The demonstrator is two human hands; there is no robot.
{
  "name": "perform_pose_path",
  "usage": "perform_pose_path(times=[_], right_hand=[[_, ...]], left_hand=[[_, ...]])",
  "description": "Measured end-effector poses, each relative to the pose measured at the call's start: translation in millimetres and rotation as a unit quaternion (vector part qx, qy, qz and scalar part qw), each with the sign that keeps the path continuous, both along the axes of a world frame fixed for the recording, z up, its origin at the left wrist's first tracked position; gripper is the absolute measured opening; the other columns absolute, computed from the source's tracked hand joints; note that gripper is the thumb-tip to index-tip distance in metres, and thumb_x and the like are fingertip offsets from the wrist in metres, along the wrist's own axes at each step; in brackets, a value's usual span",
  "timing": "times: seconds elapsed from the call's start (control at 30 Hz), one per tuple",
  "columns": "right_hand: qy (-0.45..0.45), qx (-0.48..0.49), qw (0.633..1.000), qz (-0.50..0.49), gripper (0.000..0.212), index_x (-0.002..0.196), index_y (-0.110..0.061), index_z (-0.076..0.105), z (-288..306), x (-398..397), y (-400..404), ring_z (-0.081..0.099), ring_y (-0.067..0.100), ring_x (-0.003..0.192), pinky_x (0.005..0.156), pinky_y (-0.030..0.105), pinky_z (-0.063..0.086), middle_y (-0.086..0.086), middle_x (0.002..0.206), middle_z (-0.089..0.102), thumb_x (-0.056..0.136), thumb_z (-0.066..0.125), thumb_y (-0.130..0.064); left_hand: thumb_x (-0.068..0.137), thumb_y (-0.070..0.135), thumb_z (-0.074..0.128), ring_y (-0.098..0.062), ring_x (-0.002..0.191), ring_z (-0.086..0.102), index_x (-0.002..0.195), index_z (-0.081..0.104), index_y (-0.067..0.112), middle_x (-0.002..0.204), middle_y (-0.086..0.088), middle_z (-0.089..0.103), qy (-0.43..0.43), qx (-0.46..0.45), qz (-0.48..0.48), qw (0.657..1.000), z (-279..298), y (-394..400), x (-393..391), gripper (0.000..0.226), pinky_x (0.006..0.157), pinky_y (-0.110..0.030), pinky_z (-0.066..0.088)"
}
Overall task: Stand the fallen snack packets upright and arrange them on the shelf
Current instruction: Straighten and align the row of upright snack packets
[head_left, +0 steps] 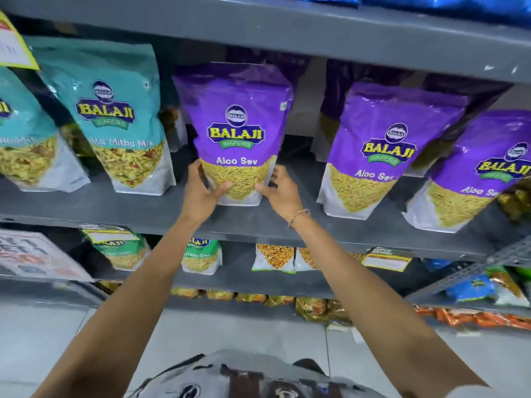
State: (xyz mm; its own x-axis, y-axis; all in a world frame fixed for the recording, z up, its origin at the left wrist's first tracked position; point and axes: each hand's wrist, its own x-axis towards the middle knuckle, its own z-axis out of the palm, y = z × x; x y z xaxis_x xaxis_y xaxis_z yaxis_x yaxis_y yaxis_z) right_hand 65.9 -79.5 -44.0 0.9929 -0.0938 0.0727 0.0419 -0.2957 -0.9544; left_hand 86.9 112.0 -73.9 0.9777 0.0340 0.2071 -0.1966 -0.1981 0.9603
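On the grey metal shelf [120, 206], at the left of the frame, two teal plastic snack packets [115, 116] already stand upright. At centre, the purple glossy Aloo Sev packet [237, 133] stands on its base, clasped low down by both hands: the left hand [201, 191] wraps its left edge, the right hand [280, 189], with a bead bracelet [297, 216] at the wrist, presses its right edge. Both arms reach forward, nearly straight. Further right, two purple packets [385, 150] lean slightly. The row looks mostly arranged; squaring up remains.
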Motion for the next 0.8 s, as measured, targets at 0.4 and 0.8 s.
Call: perform_pose_path(times=[0.4, 0.8], right_hand=[[-0.020, 0.046, 0.998, -0.035, 0.040, 0.124, 0.001, 0.048, -7.2, -11.6, -45.4, 0.059, 0.012, 0.104, 0.080, 0.010, 0.052, 0.007, 0.116, 0.059, 0.086, 0.061, -0.001], [-0.123, -0.056, 0.949, -0.283, 0.003, 0.091, -0.004, 0.056, -13.4, -20.9, -3.2, 0.060, 0.029, 0.081, 0.076, 0.037, 0.051, 0.013, 0.089, 0.060, 0.090, 0.056, -0.007]], left_hand=[[0.060, 0.034, 0.088, -0.011, 0.115, 0.052, 0.132, 0.034, 0.020, 0.127, 0.003, 0.052, 0.048, 0.026, -0.083, 0.995, 9.4, -21.3, 1.9, 0.091, 0.094, -0.029, 0.047], [0.058, 0.022, 0.090, -0.009, 0.107, 0.061, 0.112, 0.043, 0.021, 0.119, 0.005, 0.062, 0.077, 0.019, -0.102, 0.992, 1.4, -16.2, 4.0, 0.072, 0.088, -0.022, 0.052]])
